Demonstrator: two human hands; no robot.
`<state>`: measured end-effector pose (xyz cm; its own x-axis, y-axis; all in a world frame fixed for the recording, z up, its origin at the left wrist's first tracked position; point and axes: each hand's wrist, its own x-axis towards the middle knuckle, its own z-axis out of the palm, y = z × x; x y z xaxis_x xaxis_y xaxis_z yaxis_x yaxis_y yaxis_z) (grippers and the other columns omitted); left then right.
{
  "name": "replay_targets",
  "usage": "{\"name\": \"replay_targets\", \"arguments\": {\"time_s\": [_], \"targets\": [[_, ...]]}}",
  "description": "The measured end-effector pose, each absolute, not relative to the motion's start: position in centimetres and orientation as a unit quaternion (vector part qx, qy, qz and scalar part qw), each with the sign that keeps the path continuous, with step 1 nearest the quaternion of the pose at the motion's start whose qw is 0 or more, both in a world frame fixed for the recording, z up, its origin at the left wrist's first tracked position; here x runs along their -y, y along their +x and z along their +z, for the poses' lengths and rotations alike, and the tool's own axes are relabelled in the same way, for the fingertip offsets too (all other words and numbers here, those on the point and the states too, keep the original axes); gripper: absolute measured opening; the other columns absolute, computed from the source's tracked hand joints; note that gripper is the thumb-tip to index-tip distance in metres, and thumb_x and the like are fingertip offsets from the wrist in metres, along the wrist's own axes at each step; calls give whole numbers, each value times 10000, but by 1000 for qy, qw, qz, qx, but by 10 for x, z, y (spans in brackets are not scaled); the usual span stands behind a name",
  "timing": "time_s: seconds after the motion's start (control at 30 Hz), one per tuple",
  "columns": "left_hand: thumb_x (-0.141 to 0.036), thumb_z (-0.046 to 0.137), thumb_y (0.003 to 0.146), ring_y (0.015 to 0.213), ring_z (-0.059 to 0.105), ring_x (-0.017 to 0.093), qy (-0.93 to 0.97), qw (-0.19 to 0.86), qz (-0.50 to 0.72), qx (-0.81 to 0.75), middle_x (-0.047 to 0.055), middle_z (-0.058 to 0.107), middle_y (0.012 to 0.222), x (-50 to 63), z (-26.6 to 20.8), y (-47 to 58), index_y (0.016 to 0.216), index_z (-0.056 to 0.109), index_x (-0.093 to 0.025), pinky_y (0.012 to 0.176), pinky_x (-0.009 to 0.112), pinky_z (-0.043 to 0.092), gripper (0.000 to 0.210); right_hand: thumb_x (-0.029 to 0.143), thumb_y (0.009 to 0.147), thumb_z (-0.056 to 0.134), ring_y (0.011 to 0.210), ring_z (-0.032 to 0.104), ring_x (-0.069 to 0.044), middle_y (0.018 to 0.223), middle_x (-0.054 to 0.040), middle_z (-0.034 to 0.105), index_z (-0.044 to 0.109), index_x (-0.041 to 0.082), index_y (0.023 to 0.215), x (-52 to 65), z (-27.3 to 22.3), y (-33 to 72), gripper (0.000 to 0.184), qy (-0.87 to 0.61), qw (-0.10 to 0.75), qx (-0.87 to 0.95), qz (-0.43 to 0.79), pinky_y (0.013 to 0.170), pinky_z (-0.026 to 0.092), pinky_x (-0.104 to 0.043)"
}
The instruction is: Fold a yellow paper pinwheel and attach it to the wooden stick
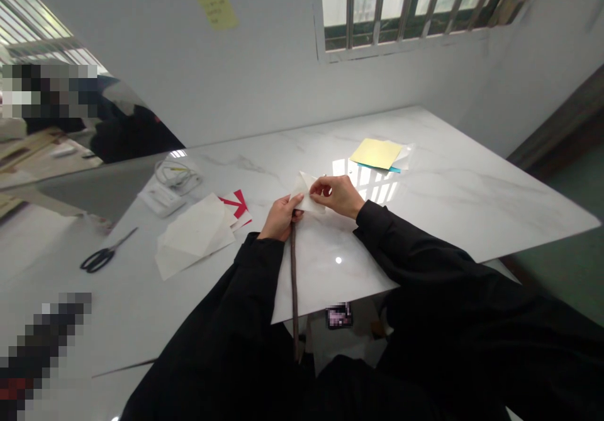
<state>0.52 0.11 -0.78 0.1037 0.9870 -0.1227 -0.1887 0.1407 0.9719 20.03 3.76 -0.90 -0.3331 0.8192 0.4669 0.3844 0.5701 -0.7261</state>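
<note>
A small cream-white piece of folded paper (304, 187) with a pointed top is held between my hands over the table. My left hand (279, 216) is closed on its lower left part, with the thumb on top. At the right side of the paper, the thumb and fingers of my right hand (340, 196) are pinched together. A thin brown stick (294, 270) runs from below my left hand past the table's front edge toward my lap. Whether the left fingers also grip the stick is hidden.
Left of my hands lie white paper sheets (193, 235), red paper pieces (241, 204), a white device (163, 199) with a cable, and black scissors (100, 258). Yellow paper (376, 153) lies at the back right of the marbled table (472, 201). A yellow note (217, 7) hangs on the wall.
</note>
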Motion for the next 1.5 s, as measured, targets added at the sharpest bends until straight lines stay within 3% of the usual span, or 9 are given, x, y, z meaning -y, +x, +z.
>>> {"name": "replay_targets", "arguments": {"time_s": [0.23, 0.67, 0.83, 1.07, 1.3, 1.4, 1.5], "targets": [[-402, 873, 749, 467, 324, 52, 453, 568, 481, -490, -63, 432, 558, -1, -11, 6, 749, 618, -158, 444, 194, 166, 353, 229, 906, 814, 701, 652, -137, 825, -21, 794, 833, 195, 917, -42, -12, 201, 40, -412, 388, 774, 284, 735, 505, -275], [-403, 821, 829, 449, 314, 61, 453, 525, 483, -534, -71, 429, 535, 1, -8, 11, 820, 627, -167, 438, 192, 169, 306, 353, 910, 817, 680, 603, -131, 804, -26, 761, 817, 161, 940, -53, -12, 205, 194, -373, 370, 752, 398, 689, 475, -267], [-356, 867, 791, 459, 368, 52, 422, 547, 511, -510, -60, 468, 611, 0, -7, 11, 819, 619, -162, 423, 183, 185, 317, 308, 951, 742, 755, 656, -163, 892, -45, 792, 817, 186, 955, -72, -11, 233, 143, -448, 447, 724, 274, 774, 516, -301], [-233, 892, 748, 497, 406, 37, 390, 580, 527, -482, -42, 530, 682, -1, -6, 7, 811, 629, -140, 429, 164, 240, 286, 193, 893, 765, 879, 743, -243, 919, -99, 823, 867, 187, 920, -91, -26, 263, 106, -632, 377, 660, 150, 882, 557, -362], [-249, 913, 770, 537, 499, 50, 321, 600, 573, -457, -25, 607, 809, 0, -1, 7, 947, 605, -167, 429, 166, 300, 365, 225, 958, 711, 909, 755, -279, 971, -139, 837, 878, 181, 974, -84, -22, 257, 174, -651, 376, 649, 115, 874, 548, -382], [-258, 897, 794, 525, 489, 52, 318, 607, 574, -449, -29, 601, 801, -1, 0, 7, 983, 602, -165, 421, 171, 291, 363, 287, 991, 708, 814, 724, -216, 870, -86, 814, 849, 175, 931, -77, -19, 241, 190, -564, 420, 689, 176, 838, 531, -331], [-263, 873, 795, 523, 470, 51, 337, 608, 563, -447, -35, 588, 772, -2, 0, 7, 976, 609, -156, 423, 175, 282, 337, 524, 1062, 631, 669, 657, -157, 733, -41, 745, 775, 173, 810, -66, -19, 220, 456, -461, 418, 714, 320, 717, 509, -280]]}}
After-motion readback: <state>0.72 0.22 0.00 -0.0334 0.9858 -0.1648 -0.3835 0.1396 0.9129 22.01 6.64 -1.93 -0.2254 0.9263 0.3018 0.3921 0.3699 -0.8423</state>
